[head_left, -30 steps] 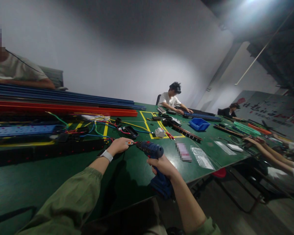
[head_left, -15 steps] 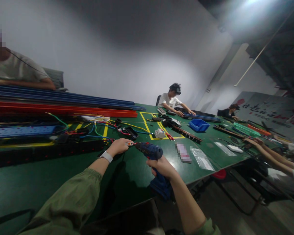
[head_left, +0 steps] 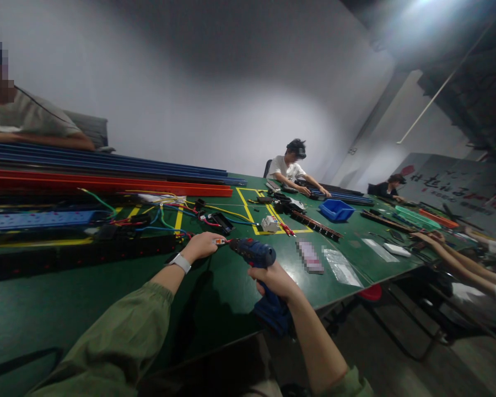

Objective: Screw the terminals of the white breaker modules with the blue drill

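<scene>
My right hand [head_left: 276, 280] is wrapped round the grip of a dark blue cordless drill [head_left: 254, 253], whose battery base hangs by the table's front edge. The drill points left, its bit at a small white part with an orange mark [head_left: 219, 241]. That part is pinched in the fingers of my left hand [head_left: 202, 247]; its exact kind is too small to make out. Whether the bit is seated in it I cannot tell. Just behind lies a black rectangular housing [head_left: 222, 223] with wires. A white circuit breaker [head_left: 270, 223] stands further right.
Long black strips [head_left: 82, 259], a red channel [head_left: 182, 189] and loose coloured wires fill the left of the green table [head_left: 231, 298]. A blue bin [head_left: 336, 210], a phone [head_left: 310, 257] and a plastic bag [head_left: 341, 267] lie right. Several people sit around the table.
Both hands, the drill and the small white part stay together, almost unmoved. The view has shifted very slightly.
</scene>
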`<state>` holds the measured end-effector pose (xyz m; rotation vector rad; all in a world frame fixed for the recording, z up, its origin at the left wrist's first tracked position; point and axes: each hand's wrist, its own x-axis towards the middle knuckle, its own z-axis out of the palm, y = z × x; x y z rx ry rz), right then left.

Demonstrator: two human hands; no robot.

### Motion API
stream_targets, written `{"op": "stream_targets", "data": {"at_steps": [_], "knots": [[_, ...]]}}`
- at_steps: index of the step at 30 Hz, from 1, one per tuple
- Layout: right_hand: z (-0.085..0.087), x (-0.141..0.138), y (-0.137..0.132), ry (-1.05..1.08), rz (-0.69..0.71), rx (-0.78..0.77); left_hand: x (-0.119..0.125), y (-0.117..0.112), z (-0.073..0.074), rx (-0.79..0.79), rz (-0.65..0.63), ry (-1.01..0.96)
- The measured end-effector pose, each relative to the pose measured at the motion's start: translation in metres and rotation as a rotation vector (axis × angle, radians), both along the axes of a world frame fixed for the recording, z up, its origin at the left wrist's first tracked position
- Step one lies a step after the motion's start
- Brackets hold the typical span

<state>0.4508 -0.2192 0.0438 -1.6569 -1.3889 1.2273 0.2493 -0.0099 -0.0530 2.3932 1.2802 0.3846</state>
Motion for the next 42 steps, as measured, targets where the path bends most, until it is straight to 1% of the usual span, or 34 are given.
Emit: {"op": "stream_targets", "data": {"at_steps": [16,24,33,42], "knots": [[0.0037,-0.0014,-0.0016,-0.019,0.012,0.003,0.0009,-0.0019,0.0017,0.000,0.011,0.010],[0.0030,-0.0004,-0.0012,-0.021,0.023,0.003,0.0007,-0.0002,-0.0009,0.002,0.007,0.003],[0.0024,-0.0011,-0.0022,-0.011,-0.020,-0.009,0.0009,-0.0003,-0.0002,0.005,0.001,0.014],[0.0026,-0.0002,-0.0012,-0.003,0.026,0.009,0.0000,0.0017,-0.0034,0.016,0.002,0.001]]}}
